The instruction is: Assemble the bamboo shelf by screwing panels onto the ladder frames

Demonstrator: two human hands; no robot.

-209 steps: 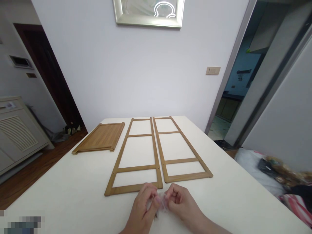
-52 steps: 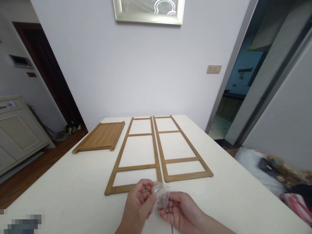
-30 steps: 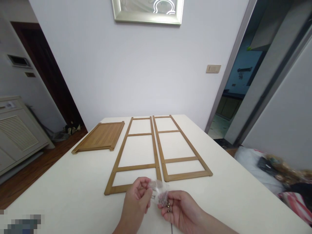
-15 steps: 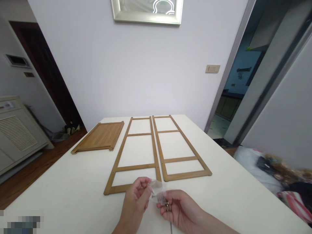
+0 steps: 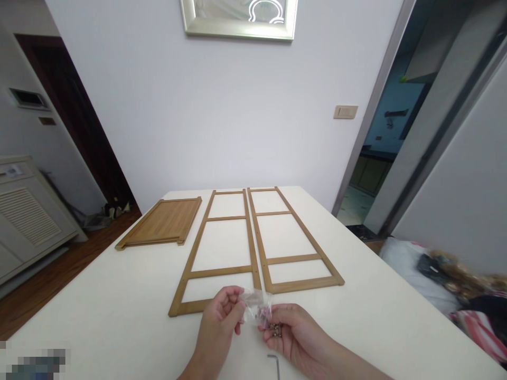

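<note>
A small clear plastic bag point(image 5: 253, 306) stretches between my two hands above the table's near side. My left hand point(image 5: 222, 322) pinches its left end between thumb and fingers. My right hand point(image 5: 291, 332) grips the other end, and several small metal screws point(image 5: 275, 330) rest in its curled fingers. An L-shaped hex key point(image 5: 276, 364) lies on the table just below my right hand. Beyond the hands lie two flat wooden ladder-like frames, a left frame point(image 5: 221, 273) and a right frame point(image 5: 304, 286), side by side.
Flat slatted wooden panels point(image 5: 164, 221) lie stacked on the left of the white table point(image 5: 119, 301). A wall with a light switch point(image 5: 346, 112) rises behind. Bags and clothes point(image 5: 447, 285) are heaped on the right, below table height.
The bag's right end has shifted slightly, and more screws show in my right hand. That hand has moved a little, uncovering the hex key's short bend.
</note>
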